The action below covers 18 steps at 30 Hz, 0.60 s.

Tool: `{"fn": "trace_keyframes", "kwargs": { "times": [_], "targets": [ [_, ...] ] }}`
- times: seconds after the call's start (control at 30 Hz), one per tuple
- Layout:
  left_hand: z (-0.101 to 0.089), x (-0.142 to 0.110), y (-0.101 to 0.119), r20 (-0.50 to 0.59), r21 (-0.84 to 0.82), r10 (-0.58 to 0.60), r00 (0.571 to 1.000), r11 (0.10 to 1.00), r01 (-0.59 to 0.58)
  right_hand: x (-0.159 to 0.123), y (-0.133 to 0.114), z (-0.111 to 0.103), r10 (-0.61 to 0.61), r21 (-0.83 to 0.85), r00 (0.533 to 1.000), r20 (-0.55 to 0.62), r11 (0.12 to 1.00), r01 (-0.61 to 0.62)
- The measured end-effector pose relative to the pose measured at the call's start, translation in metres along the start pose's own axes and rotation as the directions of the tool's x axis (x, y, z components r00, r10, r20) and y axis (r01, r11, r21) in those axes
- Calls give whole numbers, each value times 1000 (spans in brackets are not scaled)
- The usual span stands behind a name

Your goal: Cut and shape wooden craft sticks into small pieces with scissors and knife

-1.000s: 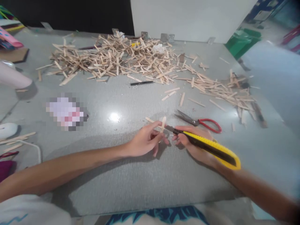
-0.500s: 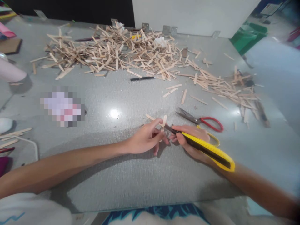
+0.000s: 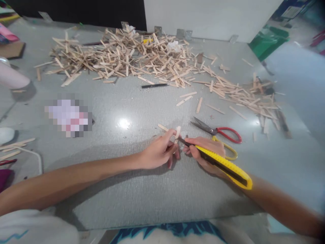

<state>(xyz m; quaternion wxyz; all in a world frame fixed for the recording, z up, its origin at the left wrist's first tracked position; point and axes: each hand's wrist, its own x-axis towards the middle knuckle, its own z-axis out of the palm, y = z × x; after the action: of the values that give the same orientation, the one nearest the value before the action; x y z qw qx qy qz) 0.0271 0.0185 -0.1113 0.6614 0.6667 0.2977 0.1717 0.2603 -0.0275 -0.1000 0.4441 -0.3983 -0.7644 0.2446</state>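
Pinched in the fingers of my left hand (image 3: 162,149) is a small wooden craft stick (image 3: 178,132), held nearly upright. A second stick (image 3: 162,127) pokes out behind the index finger; whether the two are joined I cannot tell. My right hand (image 3: 205,152) grips a yellow and black utility knife (image 3: 223,166), its blade towards the upright stick and at or very near it. The fingers hide part of the blade and the lower end of the stick. Just beyond my right hand lie open scissors (image 3: 208,128) with one red and one yellow handle.
A big heap of craft sticks (image 3: 122,57) spreads along the back, with more sticks (image 3: 236,91) at the right. A black pen (image 3: 154,85) lies before the heap. At left are a blurred-out item (image 3: 68,117), a white mouse (image 3: 6,135) and a pink cylinder (image 3: 12,76).
The view has shifted slightly. The knife's rear end has swung a little down and left, uncovering the scissors' yellow handle. My left hand keeps its pinch on the stick.
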Motion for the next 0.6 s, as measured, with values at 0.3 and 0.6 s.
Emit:
{"fn": "trace_keyframes", "kwargs": {
  "times": [0.3,0.6],
  "targets": [
    [7,-1,-7,-57,32,30,998,999,-28,-1,3,7,-59,-42,997,-44,997,57],
    [12,-2,-10,-86,95,79,993,993,-70,-1,-7,12,-19,-125,995,-103,992,6]
  ]
}}
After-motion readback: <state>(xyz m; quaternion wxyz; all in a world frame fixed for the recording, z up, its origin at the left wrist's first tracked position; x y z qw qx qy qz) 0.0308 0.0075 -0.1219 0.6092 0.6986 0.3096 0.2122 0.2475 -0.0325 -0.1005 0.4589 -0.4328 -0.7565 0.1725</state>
